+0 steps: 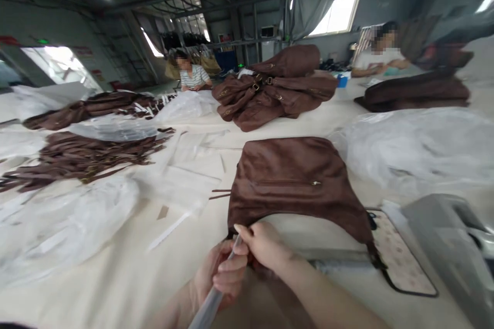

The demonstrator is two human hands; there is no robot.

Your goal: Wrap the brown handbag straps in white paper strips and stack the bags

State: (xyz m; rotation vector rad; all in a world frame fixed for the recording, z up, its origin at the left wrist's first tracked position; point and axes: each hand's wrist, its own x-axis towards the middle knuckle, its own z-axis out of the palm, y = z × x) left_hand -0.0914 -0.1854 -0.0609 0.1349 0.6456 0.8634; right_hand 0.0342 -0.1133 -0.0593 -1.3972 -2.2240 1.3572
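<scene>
Left hand (227,276) closed round a pale strip (211,304), right hand (269,244) curled beside it, its hold unclear, at the brown bag's (287,164) near-left end; bag body looks made up, that end unfinished; piled bags (280,100) far

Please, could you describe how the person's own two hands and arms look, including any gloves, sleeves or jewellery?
The left hand and right hand are both bare, with no gloves. No sleeve, watch or bracelet shows on the visible part of either forearm. I see no ring on the fingers, but some are hidden or blurred, so I cannot be sure.
</scene>
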